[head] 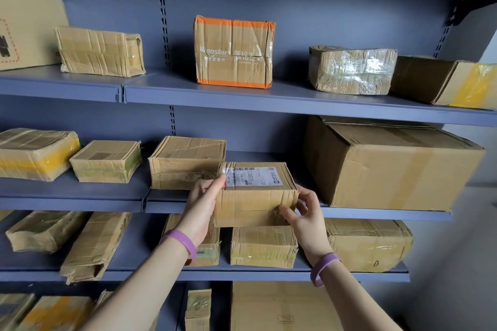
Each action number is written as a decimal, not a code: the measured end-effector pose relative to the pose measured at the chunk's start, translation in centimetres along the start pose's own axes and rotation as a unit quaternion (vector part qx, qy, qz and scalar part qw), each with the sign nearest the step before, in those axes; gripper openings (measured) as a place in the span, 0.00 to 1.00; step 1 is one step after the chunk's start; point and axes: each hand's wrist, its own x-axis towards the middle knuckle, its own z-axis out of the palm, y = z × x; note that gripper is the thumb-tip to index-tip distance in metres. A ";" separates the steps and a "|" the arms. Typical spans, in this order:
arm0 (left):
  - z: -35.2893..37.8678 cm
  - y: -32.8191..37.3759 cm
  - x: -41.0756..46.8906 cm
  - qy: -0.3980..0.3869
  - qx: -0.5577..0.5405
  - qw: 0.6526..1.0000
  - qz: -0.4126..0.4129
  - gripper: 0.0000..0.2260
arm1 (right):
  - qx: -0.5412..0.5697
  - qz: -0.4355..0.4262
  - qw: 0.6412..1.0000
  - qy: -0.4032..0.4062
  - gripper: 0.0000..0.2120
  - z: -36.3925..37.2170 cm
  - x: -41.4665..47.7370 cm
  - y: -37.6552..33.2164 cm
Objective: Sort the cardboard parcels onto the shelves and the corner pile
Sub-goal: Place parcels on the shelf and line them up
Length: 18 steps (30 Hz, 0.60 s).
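Here left hand (pixel 205 197) and right hand (pixel 308 216) fingers (pixel 305 191) clasp the labelled parcel's (pixel 255 196) opposite sides.

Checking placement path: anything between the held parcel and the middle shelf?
Nothing visible. The left hand and right hand hold the parcel at the shelf front; bare shelf shows behind it, between the left box and big box.

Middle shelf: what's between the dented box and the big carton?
Head view: the labelled parcel, held by the left hand and right hand at the shelf front edge, covers the gap between dented box and big carton.
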 end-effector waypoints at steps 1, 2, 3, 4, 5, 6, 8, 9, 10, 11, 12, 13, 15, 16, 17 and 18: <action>0.0 0.1 -0.1 0.006 0.012 1.000 0.004 0.23 | 0.004 -0.001 1.000 -0.004 0.20 -0.1 -0.1 0.0; 0.0 0.3 -0.3 0.011 0.022 1.000 0.013 0.18 | 0.005 -0.003 1.000 -0.009 0.21 -0.2 -0.1 0.1; 0.0 0.3 -0.3 0.017 0.033 0.999 0.021 0.13 | 0.006 -0.003 1.000 -0.015 0.22 -0.3 -0.2 0.1; 0.0 0.1 -0.2 0.018 0.037 0.999 0.025 0.09 | 0.009 -0.001 1.000 -0.020 0.24 -0.3 -0.3 0.1; -0.1 0.0 -0.1 0.018 0.040 0.999 0.025 0.07 | 0.015 0.003 1.000 -0.022 0.26 -0.3 -0.3 0.1; -0.1 0.0 -0.2 0.016 0.037 0.999 0.023 0.07 | 0.022 0.007 1.000 -0.021 0.27 -0.4 -0.4 0.0; -0.3 -0.2 -0.4 0.012 0.035 0.999 0.019 0.10 | 0.036 0.017 0.999 -0.008 0.25 -0.2 -0.3 -0.1; -0.4 -0.3 -0.4 0.007 0.039 0.999 0.019 0.12 | 0.040 0.020 0.999 0.000 0.24 -0.2 -0.3 -0.1; -0.4 -0.3 -0.5 0.002 0.045 0.999 0.019 0.12 | 0.040 0.023 0.999 0.006 0.23 -0.1 -0.1 -0.1; -0.4 -0.2 -0.7 -0.003 0.052 0.998 0.020 0.12 | 0.036 0.027 0.999 0.010 0.23 -0.1 0.0 0.1; -0.5 -0.3 -0.7 -0.011 0.054 0.998 0.024 0.13 | 0.031 0.030 0.999 0.013 0.24 -0.1 0.2 0.2; -0.6 -0.3 -0.7 -0.019 0.058 0.998 0.026 0.16 | 0.027 0.032 0.999 0.014 0.25 -0.1 0.3 0.4; -0.5 -0.1 -0.9 -0.034 0.069 0.997 0.032 0.22 | 0.011 0.031 0.999 0.014 0.29 -0.1 0.5 0.7; -0.6 -0.1 -0.8 -0.039 0.072 0.996 0.036 0.25 | 0.000 0.026 1.000 0.013 0.27 -0.2 0.5 0.8; -0.5 0.0 -0.8 -0.043 0.070 0.996 0.038 0.27 | -0.009 0.016 1.000 0.014 0.24 -0.2 0.6 0.8; -0.5 0.2 -0.7 -0.045 0.069 0.996 0.037 0.29 | -0.014 0.005 1.000 0.016 0.21 -0.2 0.7 0.7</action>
